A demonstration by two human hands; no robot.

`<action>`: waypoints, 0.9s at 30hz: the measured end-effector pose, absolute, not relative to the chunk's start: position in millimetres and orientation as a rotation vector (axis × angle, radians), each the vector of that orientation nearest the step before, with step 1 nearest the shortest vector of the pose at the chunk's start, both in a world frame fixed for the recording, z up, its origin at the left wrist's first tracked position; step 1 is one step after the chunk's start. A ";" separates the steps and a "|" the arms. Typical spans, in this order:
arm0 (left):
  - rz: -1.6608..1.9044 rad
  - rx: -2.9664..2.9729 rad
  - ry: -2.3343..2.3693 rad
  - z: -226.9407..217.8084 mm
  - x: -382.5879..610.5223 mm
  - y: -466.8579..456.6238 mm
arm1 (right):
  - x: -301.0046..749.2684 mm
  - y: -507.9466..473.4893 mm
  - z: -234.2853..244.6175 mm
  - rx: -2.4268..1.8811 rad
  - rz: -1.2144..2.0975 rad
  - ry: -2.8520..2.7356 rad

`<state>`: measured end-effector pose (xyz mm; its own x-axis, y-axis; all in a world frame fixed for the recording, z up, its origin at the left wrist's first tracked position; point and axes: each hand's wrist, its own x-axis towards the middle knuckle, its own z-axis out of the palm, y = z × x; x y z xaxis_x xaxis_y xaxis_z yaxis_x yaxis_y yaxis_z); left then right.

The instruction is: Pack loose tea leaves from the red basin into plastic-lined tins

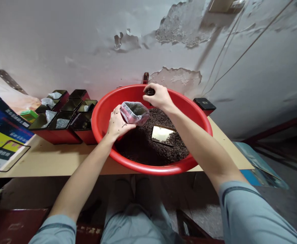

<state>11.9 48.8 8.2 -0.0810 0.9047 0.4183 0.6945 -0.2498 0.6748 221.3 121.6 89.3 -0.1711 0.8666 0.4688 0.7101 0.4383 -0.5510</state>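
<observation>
My left hand (pixel 118 123) is wrapped round a red tin lined with a clear plastic bag (pixel 135 113), held tilted over the large red basin (pixel 148 169). Dark crumbs cling to the back of this hand. My right hand (pixel 160 96) is raised above the far side of the basin, its fingers curled round a clump of dark loose tea leaves (pixel 150 91). More of the same dark leaves (pixel 161 117) cover the basin's bottom. Partly sunk in them lies a shiny gold rectangular tin lid (pixel 163 135), with some leaves on it.
Several red and black tins (pixel 62 132), some with plastic liners, stand left of the basin on the tan tabletop (pixel 54 159). A closed black-topped tin (pixel 204 105) sits at the right. Printed cardboard (pixel 6 118) leans at far left. Behind rises a peeling wall (pixel 87 44).
</observation>
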 end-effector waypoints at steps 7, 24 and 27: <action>1.265 1.910 1.723 6.4 9.3 50.0 | 166.6 103.3 61.9 -1.231 0.284 -2.002; 1.241 1.811 1.864 9.1 11.8 47.0 | 228.1 134.9 20.2 -1.927 0.647 -2.469; 1.227 1.808 1.873 10.3 11.2 46.3 | 216.5 125.4 7.8 -2.093 0.667 -2.558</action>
<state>11.2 46.3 10.3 -0.1899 0.9148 0.3564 0.6923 -0.1326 0.7093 216.5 125.4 7.8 -0.2132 0.8842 -0.4155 0.9746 0.1624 -0.1546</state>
